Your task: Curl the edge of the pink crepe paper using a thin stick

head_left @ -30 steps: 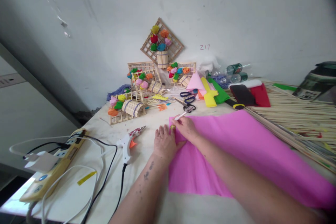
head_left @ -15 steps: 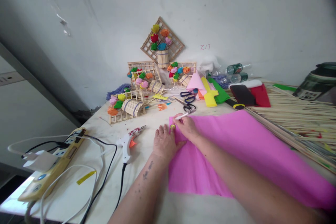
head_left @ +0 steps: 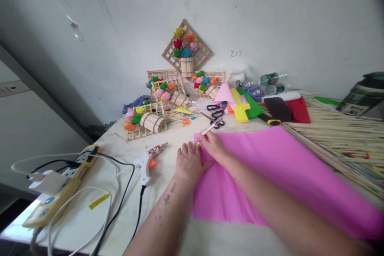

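A large pink sheet [head_left: 258, 160], like crepe paper, is spread over the table. My left hand [head_left: 189, 162] lies flat with fingers spread, across the sheet's left edge. One of its fingers touches a small round yellow piece [head_left: 198, 144] near the sheet's upper left corner. Just right of that piece, my right hand [head_left: 214, 144] is closed around a white pen [head_left: 212, 127], tip down toward the corner. The fingers hide whether the tip meets the sheet. Behind the pen lie dark-handled scissors [head_left: 216, 115].
To the left, a glue gun [head_left: 147, 162] and a power strip [head_left: 67, 192] lie among loose cables. Bamboo lattices with paper flowers [head_left: 145, 122] stand at the back. Yellow paper [head_left: 241, 110], a phone [head_left: 278, 109] and many thin sticks [head_left: 336, 128] occupy the right.
The pen has tilted more upright in my right hand. My left hand stays in place on the sheet, and the whole view has shifted very slightly.
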A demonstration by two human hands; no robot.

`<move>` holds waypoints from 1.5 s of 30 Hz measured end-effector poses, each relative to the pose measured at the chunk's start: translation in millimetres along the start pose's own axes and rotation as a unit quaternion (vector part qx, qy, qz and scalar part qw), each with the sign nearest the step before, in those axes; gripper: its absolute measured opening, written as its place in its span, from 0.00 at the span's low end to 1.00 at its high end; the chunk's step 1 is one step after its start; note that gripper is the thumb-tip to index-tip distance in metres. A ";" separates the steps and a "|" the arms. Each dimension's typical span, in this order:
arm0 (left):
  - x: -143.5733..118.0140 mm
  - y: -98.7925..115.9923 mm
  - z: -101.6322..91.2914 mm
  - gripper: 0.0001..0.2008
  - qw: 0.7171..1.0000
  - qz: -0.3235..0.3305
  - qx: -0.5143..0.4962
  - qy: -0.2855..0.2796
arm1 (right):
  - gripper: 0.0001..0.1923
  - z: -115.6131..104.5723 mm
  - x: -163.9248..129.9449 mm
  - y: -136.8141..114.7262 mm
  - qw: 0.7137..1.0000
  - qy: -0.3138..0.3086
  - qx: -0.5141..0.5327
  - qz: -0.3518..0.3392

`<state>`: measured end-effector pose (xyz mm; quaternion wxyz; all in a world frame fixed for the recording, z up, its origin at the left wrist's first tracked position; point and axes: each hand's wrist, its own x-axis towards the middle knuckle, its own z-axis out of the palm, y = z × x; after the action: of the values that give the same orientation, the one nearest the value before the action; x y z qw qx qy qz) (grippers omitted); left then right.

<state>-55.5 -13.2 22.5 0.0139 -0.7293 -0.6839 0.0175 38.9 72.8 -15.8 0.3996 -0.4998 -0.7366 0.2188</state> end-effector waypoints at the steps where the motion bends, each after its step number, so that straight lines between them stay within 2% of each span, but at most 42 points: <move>1: -0.2 -0.2 0.1 0.35 1.000 0.000 -0.001 -0.001 | 0.14 0.0 0.2 0.6 1.000 0.009 0.003 0.007; 6: -0.4 -1.6 1.7 0.35 1.000 0.006 -0.003 0.005 | 0.14 -0.5 1.5 3.3 0.998 0.041 0.041 0.029; 17: 0.4 -2.4 4.5 0.35 1.000 0.013 0.005 0.012 | 0.14 0.6 1.4 4.0 0.998 0.039 0.048 0.023; 27: 0.3 -2.1 4.3 0.36 1.000 0.008 0.002 0.004 | 0.14 -1.1 0.0 0.4 1.000 0.018 -0.012 0.014; 35: 1.0 -2.2 5.2 0.37 1.000 0.012 0.009 0.010 | 0.17 0.6 -1.4 -0.6 0.996 -0.016 -0.080 -0.046; 45: 0.0 -0.3 2.5 0.37 1.000 0.008 0.014 0.014 | 0.15 0.6 -0.2 -4.2 0.988 -0.032 -0.136 -0.067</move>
<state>-55.9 -13.2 20.0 0.0333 -0.7346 -0.6774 0.0169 36.1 70.9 -13.2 0.3180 -0.4920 -0.8037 0.1046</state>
